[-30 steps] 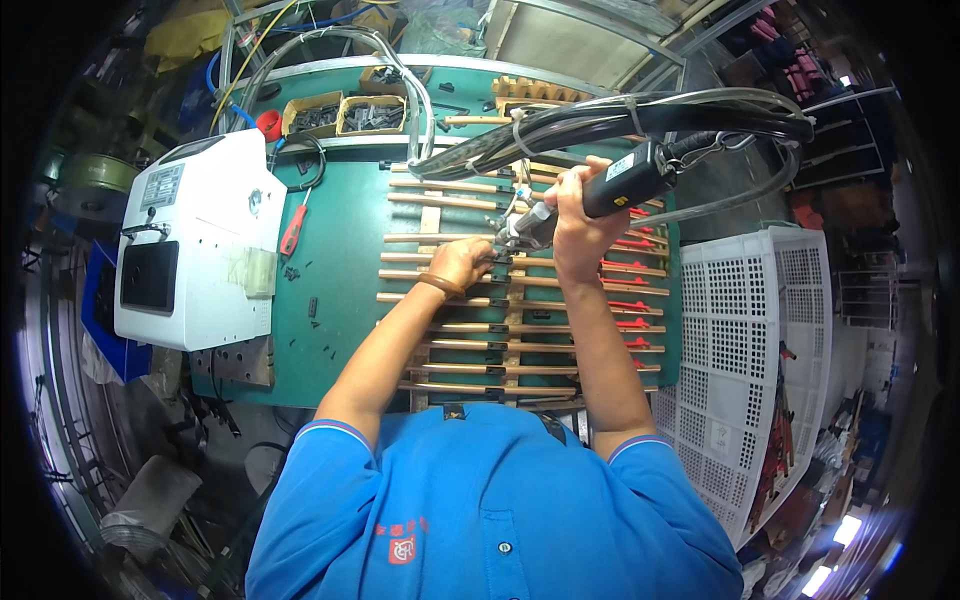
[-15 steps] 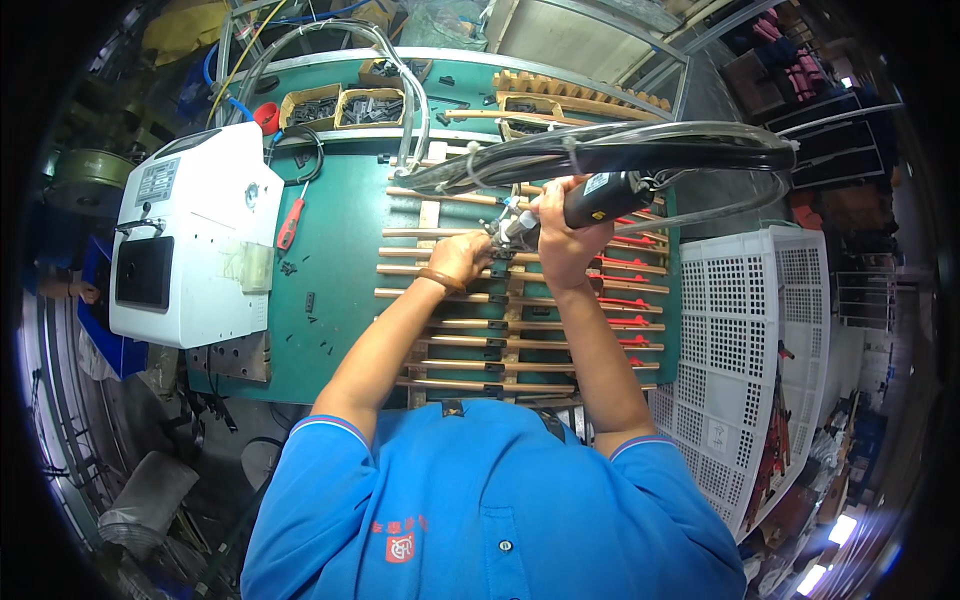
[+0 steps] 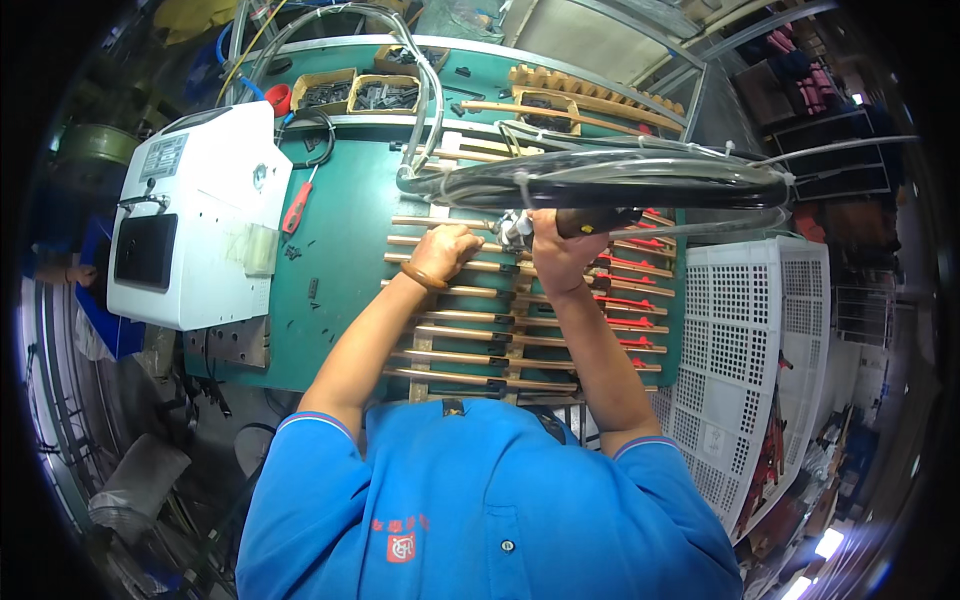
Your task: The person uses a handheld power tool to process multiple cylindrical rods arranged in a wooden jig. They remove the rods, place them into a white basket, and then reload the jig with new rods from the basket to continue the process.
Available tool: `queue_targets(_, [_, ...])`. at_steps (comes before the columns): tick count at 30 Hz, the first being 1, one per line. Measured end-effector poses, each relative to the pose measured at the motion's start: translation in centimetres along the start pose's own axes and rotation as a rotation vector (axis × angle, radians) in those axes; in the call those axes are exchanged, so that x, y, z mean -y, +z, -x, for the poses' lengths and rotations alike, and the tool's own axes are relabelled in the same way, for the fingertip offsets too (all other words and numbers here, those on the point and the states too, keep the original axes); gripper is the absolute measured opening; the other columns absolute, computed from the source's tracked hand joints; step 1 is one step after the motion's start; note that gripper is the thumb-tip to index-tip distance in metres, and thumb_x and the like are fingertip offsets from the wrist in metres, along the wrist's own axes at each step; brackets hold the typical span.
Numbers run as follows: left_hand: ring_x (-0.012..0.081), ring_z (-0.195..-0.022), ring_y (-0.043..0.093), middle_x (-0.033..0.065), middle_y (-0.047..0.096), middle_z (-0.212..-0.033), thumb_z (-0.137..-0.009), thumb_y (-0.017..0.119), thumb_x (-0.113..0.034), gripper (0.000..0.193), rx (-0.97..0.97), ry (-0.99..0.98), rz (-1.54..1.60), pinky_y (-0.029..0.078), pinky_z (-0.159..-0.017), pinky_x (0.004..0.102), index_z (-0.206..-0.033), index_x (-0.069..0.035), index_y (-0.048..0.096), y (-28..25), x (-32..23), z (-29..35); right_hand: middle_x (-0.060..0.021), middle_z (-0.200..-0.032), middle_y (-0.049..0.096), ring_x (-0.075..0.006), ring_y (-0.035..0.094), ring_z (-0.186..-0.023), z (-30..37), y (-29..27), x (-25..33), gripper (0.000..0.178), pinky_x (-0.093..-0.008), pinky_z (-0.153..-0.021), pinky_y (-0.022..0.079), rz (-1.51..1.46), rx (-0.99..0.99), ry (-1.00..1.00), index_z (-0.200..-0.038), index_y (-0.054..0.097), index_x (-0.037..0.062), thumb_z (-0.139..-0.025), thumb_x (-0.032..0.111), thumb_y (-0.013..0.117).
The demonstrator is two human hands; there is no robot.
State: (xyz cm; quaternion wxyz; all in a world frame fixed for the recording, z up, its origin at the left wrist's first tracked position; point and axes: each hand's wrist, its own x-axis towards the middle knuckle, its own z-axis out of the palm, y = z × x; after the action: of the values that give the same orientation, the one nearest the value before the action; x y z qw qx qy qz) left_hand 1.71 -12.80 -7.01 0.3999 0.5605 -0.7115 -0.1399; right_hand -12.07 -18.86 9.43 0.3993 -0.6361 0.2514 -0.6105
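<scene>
Head view: one black cylindrical power tool is wrapped in the right hand above a row of slim copper-coloured rods; left hand curls over the rods, any pinch untellable; green flat tabletop beneath; white box-shaped machine leftward.

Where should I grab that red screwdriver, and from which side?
Likely best by its thick red handle, with the left hand coming from the near right. The screwdriver lies handle toward you, its thin shaft pointing away, and the white machine stands close on its left.
</scene>
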Motion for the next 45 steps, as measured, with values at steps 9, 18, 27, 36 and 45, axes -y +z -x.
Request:
queue_targets(9, [0.0283,-0.084,0.064,0.0069,0.066,-0.093,-0.079,0.07,-0.014,0.017,0.039,-0.053,0.041,0.053,-0.071,0.0376,-0.095,-0.009,0.067,0.3,0.4,-0.1,-0.0038,-0.084,0.058,-0.0103,0.059,-0.065,-4.0,-0.6,2.7,0.033,-0.0257,-0.059,0.051,-0.215,-0.153,0.257,-0.113,0.047,0.0,-0.083,-0.009,0.059])
queue_targets(18, [0.0281,-0.084,0.064,0.0067,0.066,-0.095,-0.072,0.075,-0.017,0.027,0.006,0.056,-0.07,0.052,-0.072,0.0385,-0.096,-0.009,0.066,1.5,-4.2,0.8,-0.0047,-0.078,0.056,-0.0104,0.057,-0.061,-5.3,-3.3,7.1,0.03,-0.0244,-0.057,0.049,-0.031,-0.114,0.144,-0.112,0.047,-0.0049,-0.084,-0.008,0.057])
queue_targets(27, [0.0291,-0.073,0.065,0.0047,0.065,-0.082,-0.072,0.075,-0.021,0.019,-0.048,-0.108,-0.004,0.052,-0.061,0.0401,-0.088,-0.014,0.066,3.1,-4.3,0.7,-0.0026,-0.085,0.055,-0.0087,0.057,-0.067,-2.0,-2.0,4.7,0.028,-0.0235,-0.06,0.051,-0.122,-0.157,0.165,-0.107,0.048,0.0006,-0.084,-0.01,0.058])
queue_targets(36, [0.0298,-0.073,0.064,0.0045,0.064,-0.087,-0.074,0.074,-0.019,0.017,0.009,-0.112,-0.021,0.052,-0.06,0.041,-0.087,-0.012,0.065,2.7,-4.3,0.8,-0.0027,-0.086,0.055,-0.0081,0.056,-0.064,-1.2,-1.8,2.9,0.031,-0.0227,-0.058,0.051,-0.096,-0.122,0.122,-0.109,0.046,-0.0001,-0.083,-0.01,0.058])
queue_targets(45, [0.0301,-0.075,0.064,0.0044,0.064,-0.095,-0.076,0.072,-0.019,0.016,0.024,-0.119,0.0,0.052,-0.061,0.0411,-0.087,-0.011,0.064,2.9,-4.1,1.0,-0.0044,-0.093,0.055,-0.0079,0.056,-0.075,-0.1,-1.8,2.1,0.036,-0.0243,-0.062,0.055,-0.104,-0.13,0.155,-0.111,0.046,-0.0013,-0.08,-0.014,0.059])
